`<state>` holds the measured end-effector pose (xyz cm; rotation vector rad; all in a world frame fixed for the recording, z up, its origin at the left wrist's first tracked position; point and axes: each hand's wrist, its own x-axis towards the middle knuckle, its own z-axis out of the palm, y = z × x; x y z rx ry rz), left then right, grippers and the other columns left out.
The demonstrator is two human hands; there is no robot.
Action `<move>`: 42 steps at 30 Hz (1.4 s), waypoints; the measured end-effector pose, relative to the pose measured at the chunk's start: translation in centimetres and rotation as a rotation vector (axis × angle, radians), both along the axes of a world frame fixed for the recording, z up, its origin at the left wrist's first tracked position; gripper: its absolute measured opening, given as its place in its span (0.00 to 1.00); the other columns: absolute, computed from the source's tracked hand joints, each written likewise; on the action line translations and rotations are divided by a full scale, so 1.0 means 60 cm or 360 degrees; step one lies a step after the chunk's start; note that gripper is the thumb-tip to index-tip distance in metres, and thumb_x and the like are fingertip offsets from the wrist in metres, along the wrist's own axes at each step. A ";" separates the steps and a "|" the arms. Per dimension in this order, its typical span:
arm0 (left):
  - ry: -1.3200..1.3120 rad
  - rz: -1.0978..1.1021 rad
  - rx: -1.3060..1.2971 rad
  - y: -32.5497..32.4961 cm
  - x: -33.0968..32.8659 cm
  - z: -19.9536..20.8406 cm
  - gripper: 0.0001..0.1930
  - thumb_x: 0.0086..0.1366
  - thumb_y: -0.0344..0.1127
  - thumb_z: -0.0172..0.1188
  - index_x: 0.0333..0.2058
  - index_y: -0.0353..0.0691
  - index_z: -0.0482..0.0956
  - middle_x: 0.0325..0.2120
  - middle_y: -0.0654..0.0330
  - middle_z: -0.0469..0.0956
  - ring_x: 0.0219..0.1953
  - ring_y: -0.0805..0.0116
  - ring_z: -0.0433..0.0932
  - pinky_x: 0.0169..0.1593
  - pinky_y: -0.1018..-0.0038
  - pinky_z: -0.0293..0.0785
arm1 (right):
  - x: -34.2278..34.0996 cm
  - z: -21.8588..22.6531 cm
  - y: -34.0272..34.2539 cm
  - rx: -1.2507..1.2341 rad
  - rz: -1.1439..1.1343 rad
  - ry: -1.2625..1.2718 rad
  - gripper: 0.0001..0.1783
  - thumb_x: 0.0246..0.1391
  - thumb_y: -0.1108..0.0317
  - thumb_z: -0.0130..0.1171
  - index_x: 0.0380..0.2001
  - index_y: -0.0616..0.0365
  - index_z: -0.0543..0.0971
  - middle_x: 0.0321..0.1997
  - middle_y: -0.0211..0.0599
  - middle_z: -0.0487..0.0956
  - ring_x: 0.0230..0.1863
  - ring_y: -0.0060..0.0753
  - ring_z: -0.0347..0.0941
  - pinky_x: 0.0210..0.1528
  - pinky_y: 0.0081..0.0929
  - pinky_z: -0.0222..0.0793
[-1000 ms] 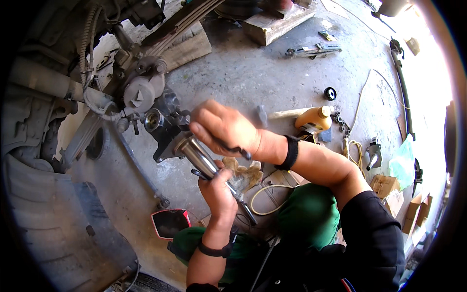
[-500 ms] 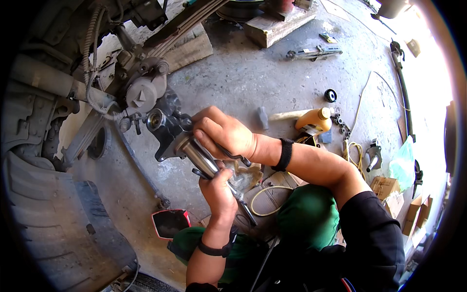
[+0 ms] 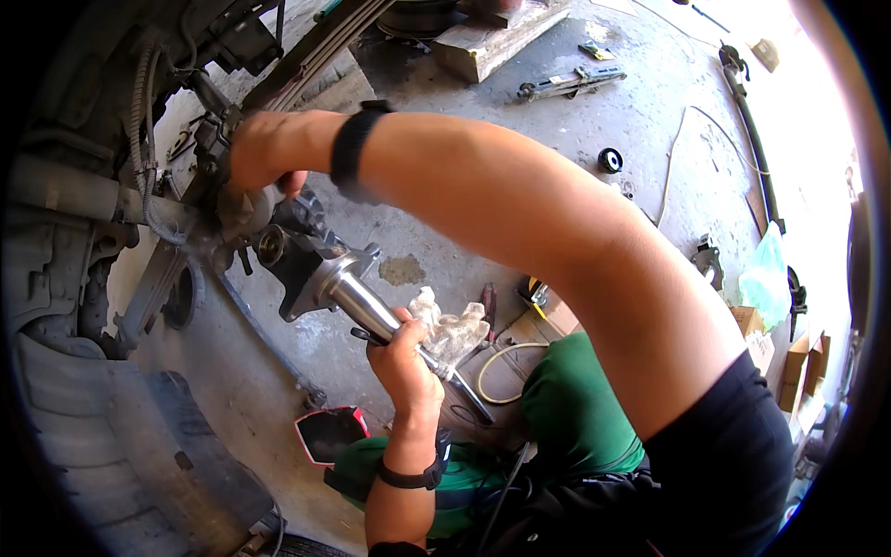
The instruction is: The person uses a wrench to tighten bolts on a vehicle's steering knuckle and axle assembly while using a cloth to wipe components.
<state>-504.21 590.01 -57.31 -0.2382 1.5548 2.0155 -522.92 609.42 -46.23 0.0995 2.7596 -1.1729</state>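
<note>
My left hand (image 3: 406,367) is closed round the end of a shiny metal spindle (image 3: 365,304), the shaft of a dark steering knuckle (image 3: 311,269). The knuckle hangs at the end of the vehicle's axle (image 3: 79,197). A dark rounded end sticks out beside that hand, and a slim metal bar (image 3: 473,399) shows below it; whether the hand grips these too is unclear. Stretched across the view, my right arm ends with my right hand (image 3: 269,153) at a round, dusty brake housing (image 3: 243,213) above the knuckle. Its fingers are blurred and mostly hidden.
A whitish rag (image 3: 450,325) lies beyond my left hand, near pliers (image 3: 488,306) and a yellowish hoop of hose (image 3: 487,376). A red-edged box (image 3: 331,433) sits on the floor. Farther off are a black ring (image 3: 610,160), a wooden block (image 3: 492,42) and cardboard boxes (image 3: 798,376).
My right hand has left the knuckle and moved up and left to the brake housing. My left hand stays on the spindle. The view has shifted slightly.
</note>
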 end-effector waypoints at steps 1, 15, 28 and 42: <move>0.0010 0.0003 -0.0004 -0.002 -0.001 -0.002 0.08 0.48 0.23 0.57 0.30 0.35 0.74 0.29 0.63 0.70 0.33 0.69 0.71 0.44 0.74 0.68 | 0.012 0.005 0.009 0.0104 -0.0119 0.0130 0.16 0.58 0.61 0.51 0.30 0.61 0.83 0.29 0.41 0.84 0.26 0.35 0.82 0.33 0.31 0.80; 0.0116 -0.0010 -0.0091 0.009 0.004 0.010 0.07 0.48 0.24 0.54 0.30 0.36 0.73 0.28 0.63 0.70 0.32 0.70 0.70 0.42 0.74 0.67 | 0.255 -0.137 -0.055 -0.0141 -0.0433 0.1626 0.10 0.60 0.67 0.57 0.28 0.59 0.70 0.25 0.46 0.71 0.27 0.53 0.72 0.29 0.42 0.70; 0.0097 0.0046 -0.0027 0.003 0.001 -0.007 0.09 0.48 0.23 0.55 0.31 0.35 0.74 0.30 0.62 0.74 0.32 0.68 0.73 0.41 0.74 0.70 | 0.264 -0.207 -0.065 -0.0073 -0.0121 0.1853 0.06 0.57 0.69 0.57 0.34 0.60 0.73 0.36 0.43 0.73 0.32 0.46 0.75 0.32 0.37 0.75; 0.0015 0.0011 0.0016 -0.001 0.001 0.002 0.08 0.48 0.23 0.57 0.30 0.36 0.74 0.29 0.64 0.69 0.32 0.71 0.70 0.43 0.75 0.68 | 0.019 0.018 -0.006 -0.0096 -0.0304 -0.0043 0.18 0.55 0.60 0.50 0.29 0.64 0.83 0.29 0.45 0.83 0.28 0.40 0.82 0.35 0.34 0.78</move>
